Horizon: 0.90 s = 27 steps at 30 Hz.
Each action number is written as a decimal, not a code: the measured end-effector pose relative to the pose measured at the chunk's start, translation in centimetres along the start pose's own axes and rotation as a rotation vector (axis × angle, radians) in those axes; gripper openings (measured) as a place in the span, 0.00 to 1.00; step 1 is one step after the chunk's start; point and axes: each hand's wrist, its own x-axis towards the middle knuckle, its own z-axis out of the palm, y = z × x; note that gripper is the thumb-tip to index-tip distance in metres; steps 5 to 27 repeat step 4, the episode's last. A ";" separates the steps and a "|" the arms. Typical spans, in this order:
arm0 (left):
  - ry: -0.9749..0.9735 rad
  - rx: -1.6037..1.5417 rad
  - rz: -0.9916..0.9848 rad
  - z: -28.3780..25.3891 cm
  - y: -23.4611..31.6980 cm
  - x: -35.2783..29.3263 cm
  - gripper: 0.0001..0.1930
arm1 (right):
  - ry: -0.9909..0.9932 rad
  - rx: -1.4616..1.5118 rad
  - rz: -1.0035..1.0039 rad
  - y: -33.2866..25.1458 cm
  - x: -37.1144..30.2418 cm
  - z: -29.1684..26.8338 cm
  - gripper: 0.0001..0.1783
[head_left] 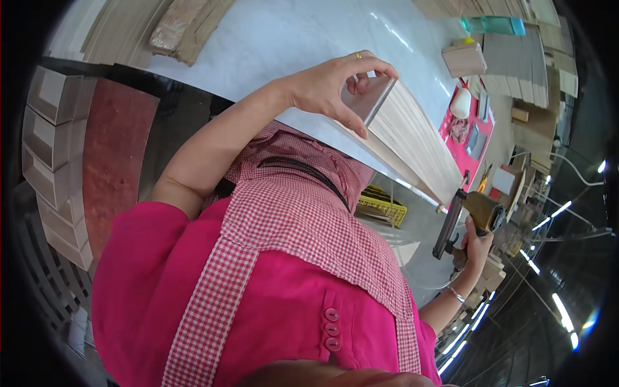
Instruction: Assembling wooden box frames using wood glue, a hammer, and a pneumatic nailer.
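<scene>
My left hand [335, 84] curls around the near-left end of a long pale wooden box [416, 132] on the white tabletop. Its thumb presses the lower edge and its fingers reach over the top, by a grey end panel with a dark rim. Whether the box is hollow I cannot tell. In my right hand [477, 245] is a nail gun [482, 211], gripped by its handle. The gun's nose and dark magazine are close to the far right end of the box; whether they touch it is unclear.
A pink mat [463, 155] with a white bottle [460, 103] and small trays lies to the right. Beyond are a teal bottle [493, 26] and stacked boards [516, 64]. Open pale boxes [48, 151] stand at left. A yellow crate [382, 208] sits below the table.
</scene>
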 end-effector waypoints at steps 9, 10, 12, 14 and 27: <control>-0.025 -0.032 -0.034 0.2 0.0 0.1 0.52 | 0.017 0.005 -0.004 -0.3 0.1 0.1 0.14; -0.025 -0.032 -0.034 0.2 0.0 0.1 0.52 | 0.017 0.005 -0.004 -0.3 0.1 0.1 0.14; -0.025 -0.032 -0.034 0.2 0.0 0.1 0.52 | 0.017 0.005 -0.004 -0.3 0.1 0.1 0.14; -0.025 -0.032 -0.034 0.2 0.0 0.1 0.52 | 0.017 0.005 -0.004 -0.3 0.1 0.1 0.14; -0.025 -0.032 -0.034 0.2 0.0 0.1 0.52 | 0.017 0.005 -0.004 -0.3 0.1 0.1 0.14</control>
